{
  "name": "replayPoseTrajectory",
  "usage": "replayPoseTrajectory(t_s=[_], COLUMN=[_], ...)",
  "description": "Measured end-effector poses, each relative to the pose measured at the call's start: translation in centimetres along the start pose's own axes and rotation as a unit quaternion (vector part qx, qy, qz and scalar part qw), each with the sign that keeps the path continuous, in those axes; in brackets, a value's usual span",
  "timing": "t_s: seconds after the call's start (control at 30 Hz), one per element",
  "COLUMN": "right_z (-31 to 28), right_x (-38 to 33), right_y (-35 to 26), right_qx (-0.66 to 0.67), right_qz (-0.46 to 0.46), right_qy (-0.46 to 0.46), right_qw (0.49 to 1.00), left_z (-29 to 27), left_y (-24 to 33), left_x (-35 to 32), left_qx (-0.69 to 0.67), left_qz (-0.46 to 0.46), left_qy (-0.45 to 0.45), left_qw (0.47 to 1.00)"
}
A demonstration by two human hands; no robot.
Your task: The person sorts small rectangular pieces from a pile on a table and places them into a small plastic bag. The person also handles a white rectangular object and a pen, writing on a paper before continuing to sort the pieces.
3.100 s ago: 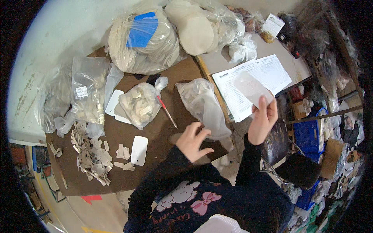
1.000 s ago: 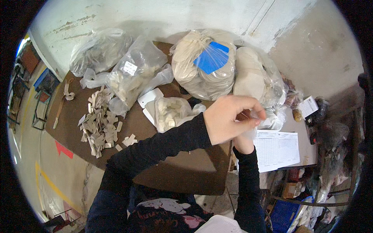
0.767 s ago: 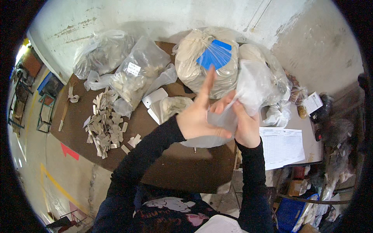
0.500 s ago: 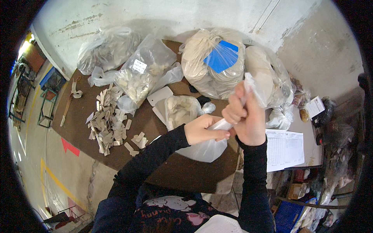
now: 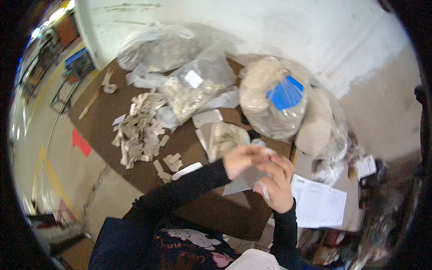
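A brown flat wooden surface [image 5: 108, 108] carries beige cardboard scraps [image 5: 137, 130] centre-left, a clear plastic sack with a blue label [image 5: 284, 93] upper right, and a white printed sheet [image 5: 319, 204] lower right.

Both hands [image 5: 263, 173] grip clear plastic bag [image 5: 245, 182] above brown table [image 5: 108, 112].

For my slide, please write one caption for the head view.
Both hands, left hand and right hand, hold a clear plastic bag above a brown table.

Brown table [image 5: 108, 112] — cardboard scraps [image 5: 137, 130], bulging clear bags [image 5: 274, 103], printed sheet [image 5: 319, 204].
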State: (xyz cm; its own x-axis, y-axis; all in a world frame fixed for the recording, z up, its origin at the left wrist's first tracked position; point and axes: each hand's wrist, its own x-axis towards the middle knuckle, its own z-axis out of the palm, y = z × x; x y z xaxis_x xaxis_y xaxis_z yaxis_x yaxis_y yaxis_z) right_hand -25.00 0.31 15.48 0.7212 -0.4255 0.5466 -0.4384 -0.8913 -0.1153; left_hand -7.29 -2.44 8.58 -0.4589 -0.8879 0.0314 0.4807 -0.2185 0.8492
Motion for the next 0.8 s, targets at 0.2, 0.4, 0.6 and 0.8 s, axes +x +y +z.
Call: replayPoseTrajectory(t_s=[0.2, 0.4, 0.6, 0.8], right_z=[-1.9, 1.0, 0.8, 0.5], right_x=[-0.1, -4.0, -4.6, -4.3], right_y=[1.1, 2.1, 1.2, -0.3], right_qx=[0.139, 0.277, 0.282, -0.087], right_qz=[0.244, 0.353, 0.404, 0.229], right_qy=[0.100, 0.105, 0.135, 0.083], right_qw=[0.955, 0.887, 0.859, 0.966], left_z=[5.4, 4.0, 3.7, 4.3], left_y=[-2.7, -2.1, -3.6, -2.9], left_x=[-0.7, 1.9, 1.5, 1.0], left_qx=[0.427, 0.059, 0.139, 0.421], left_qz=[0.276, 0.107, 0.054, 0.057], left_qy=[0.028, -0.049, -0.023, 0.121], left_qw=[0.861, 0.991, 0.988, 0.897])
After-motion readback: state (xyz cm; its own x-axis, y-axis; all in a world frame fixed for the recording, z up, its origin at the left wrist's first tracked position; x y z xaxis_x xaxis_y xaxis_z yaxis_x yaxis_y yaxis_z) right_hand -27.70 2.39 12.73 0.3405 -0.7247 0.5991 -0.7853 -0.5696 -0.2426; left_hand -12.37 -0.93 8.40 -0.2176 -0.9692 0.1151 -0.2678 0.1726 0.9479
